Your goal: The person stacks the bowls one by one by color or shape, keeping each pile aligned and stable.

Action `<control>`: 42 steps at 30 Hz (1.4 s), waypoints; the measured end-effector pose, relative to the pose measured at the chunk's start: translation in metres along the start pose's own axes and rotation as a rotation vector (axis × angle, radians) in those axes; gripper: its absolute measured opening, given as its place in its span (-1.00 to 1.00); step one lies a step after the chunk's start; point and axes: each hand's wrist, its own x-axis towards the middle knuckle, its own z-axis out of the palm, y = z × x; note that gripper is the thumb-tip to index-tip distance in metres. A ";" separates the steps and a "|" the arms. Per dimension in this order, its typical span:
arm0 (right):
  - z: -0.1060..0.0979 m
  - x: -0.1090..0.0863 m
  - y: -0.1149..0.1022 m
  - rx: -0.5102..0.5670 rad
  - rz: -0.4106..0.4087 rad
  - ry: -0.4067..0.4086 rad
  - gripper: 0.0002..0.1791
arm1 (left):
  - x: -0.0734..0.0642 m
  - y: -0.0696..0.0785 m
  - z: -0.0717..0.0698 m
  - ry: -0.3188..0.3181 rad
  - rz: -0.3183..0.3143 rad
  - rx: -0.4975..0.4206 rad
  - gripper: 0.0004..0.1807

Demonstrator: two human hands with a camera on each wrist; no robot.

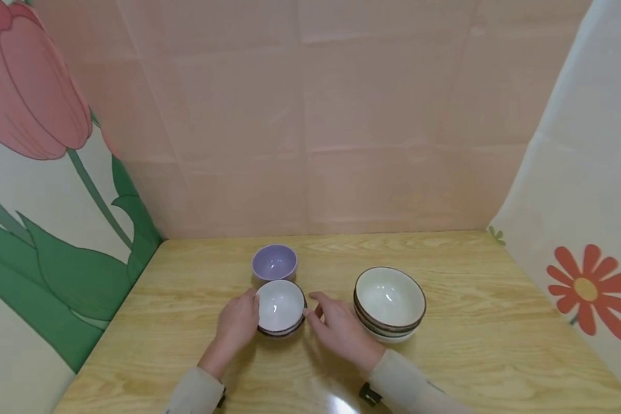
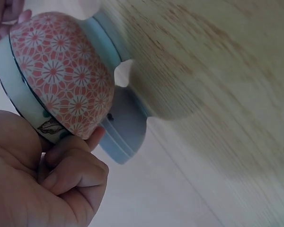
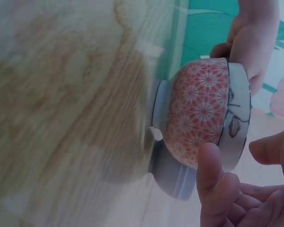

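In the head view, small white-lined bowls (image 1: 280,306) with dark rims sit in front of a purple bowl (image 1: 274,263). Both wrist views show a red flower pattern on their outer side (image 2: 64,71), above a pale foot. My left hand (image 1: 239,319) pinches the left rim, thumb at the top edge and curled fingers against the outside. On the opposite side is my right hand (image 1: 341,330), its thumb and fingers spread apart close to the rim. Whether a right fingertip touches the bowl, I cannot tell. In the right wrist view, the right fingers (image 3: 210,172) overlap the bowl's lower edge.
A stack of larger cream bowls (image 1: 390,299) with brown rims stands to the right, just beyond my right hand. All the bowls are on a wood-grain table (image 1: 476,345). A pink backdrop (image 1: 310,144) rises behind it, with flower-printed sheets at both sides.
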 end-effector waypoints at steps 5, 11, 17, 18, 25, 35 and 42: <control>0.001 0.002 0.000 -0.004 0.020 0.003 -0.57 | 0.004 0.005 0.005 -0.003 0.011 -0.001 -0.80; 0.003 0.006 0.001 0.003 0.030 0.013 -0.52 | 0.008 0.010 0.005 -0.025 -0.010 -0.009 -0.79; 0.004 0.010 0.000 -0.002 0.042 0.007 -0.51 | 0.008 0.012 0.004 -0.032 -0.008 -0.012 -0.79; 0.004 0.011 0.000 -0.001 0.044 0.006 -0.51 | 0.008 0.012 0.004 -0.033 -0.008 -0.014 -0.79; 0.006 0.012 -0.002 0.044 0.009 0.040 -0.63 | 0.007 0.012 0.003 -0.023 0.014 -0.036 -0.81; 0.012 0.013 -0.001 0.045 -0.019 0.121 -0.65 | 0.011 0.012 0.002 -0.052 0.012 -0.056 -0.80; 0.011 0.014 -0.002 0.084 0.024 0.111 -0.65 | 0.012 0.012 -0.002 -0.036 0.043 -0.081 -0.82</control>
